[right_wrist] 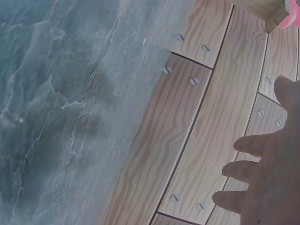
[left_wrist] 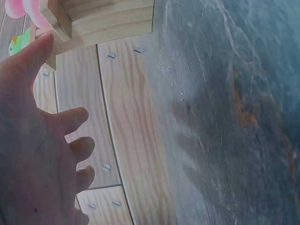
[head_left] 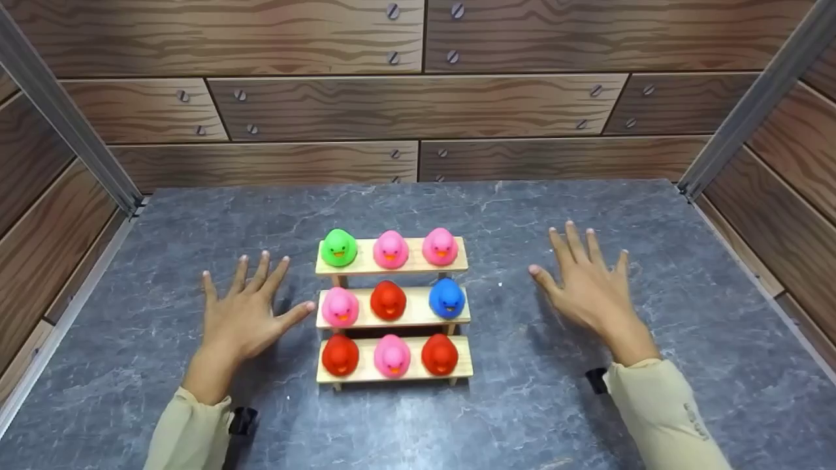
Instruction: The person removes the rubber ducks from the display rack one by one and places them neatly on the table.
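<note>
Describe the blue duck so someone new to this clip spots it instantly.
On the grey table stands a three-step wooden rack of ducks. Look at its middle step, at the right end in the head view. The blue duck sits there, the only blue one among green, pink and red.

On the pale wooden stand (head_left: 418, 309), green, pink, red and blue ducks (head_left: 388, 301); beneath it, a grey, white-veined bench (head_left: 509, 405).

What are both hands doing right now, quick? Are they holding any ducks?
Left hand: wide open, holding nothing.
Right hand: wide open, holding nothing.
</note>
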A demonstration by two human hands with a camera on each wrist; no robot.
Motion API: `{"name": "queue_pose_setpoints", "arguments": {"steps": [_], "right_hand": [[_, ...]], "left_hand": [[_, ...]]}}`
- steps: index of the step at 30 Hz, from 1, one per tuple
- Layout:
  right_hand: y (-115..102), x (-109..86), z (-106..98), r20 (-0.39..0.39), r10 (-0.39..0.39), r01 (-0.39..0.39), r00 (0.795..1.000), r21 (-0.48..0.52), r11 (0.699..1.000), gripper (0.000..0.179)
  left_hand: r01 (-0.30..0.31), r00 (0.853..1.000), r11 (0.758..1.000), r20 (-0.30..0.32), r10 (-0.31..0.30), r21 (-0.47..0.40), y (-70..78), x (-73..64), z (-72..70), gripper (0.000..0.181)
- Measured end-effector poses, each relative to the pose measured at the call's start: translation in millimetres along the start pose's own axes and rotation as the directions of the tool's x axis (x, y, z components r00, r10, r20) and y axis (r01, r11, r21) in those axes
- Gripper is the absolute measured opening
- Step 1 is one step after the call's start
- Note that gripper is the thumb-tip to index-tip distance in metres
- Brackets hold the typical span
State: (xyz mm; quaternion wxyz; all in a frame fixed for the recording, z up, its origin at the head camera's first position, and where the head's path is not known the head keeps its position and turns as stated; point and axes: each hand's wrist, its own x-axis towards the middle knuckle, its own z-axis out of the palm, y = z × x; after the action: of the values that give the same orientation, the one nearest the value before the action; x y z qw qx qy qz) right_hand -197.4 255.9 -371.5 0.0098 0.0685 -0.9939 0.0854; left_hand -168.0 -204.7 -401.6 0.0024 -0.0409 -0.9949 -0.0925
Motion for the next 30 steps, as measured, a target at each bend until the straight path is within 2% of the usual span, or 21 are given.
{"name": "queue_pose_setpoints", "arguments": {"steps": [6, 16, 19, 24, 30], "right_hand": [[-7, 3.1, -7, -0.018, -0.023, 0.024, 1.0, 0.008, 1.0, 0.083], [-23, 6.7, -15, -0.049, -0.082, 0.086, 0.995, 0.071, 0.994, 0.078], [-29, 8.7, -15, -0.066, -0.103, 0.109, 0.993, 0.094, 0.99, 0.075], [-39, 11.4, -16, -0.099, -0.135, 0.146, 0.986, 0.116, 0.982, 0.071], [-50, 14.6, -17, -0.15, -0.179, 0.199, 0.972, 0.129, 0.971, 0.069]], "left_hand": [[-0.013, 1.0, 0.999, 0.009, 0.013, -0.041, 1.4, 0.6, -3.4, 0.092], [-0.04, 0.999, 0.982, 0.018, 0.044, -0.187, 4.9, 2.3, -3.5, 0.085], [-0.044, 0.999, 0.963, 0.011, 0.048, -0.266, 4.7, 4.9, -3.7, 0.081], [-0.042, 0.999, 0.919, 0.002, 0.047, -0.393, 4.7, 9.0, -4.5, 0.079], [-0.046, 0.999, 0.88, -0.017, 0.043, -0.473, 8.0, 11.5, -5.9, 0.077]]}}
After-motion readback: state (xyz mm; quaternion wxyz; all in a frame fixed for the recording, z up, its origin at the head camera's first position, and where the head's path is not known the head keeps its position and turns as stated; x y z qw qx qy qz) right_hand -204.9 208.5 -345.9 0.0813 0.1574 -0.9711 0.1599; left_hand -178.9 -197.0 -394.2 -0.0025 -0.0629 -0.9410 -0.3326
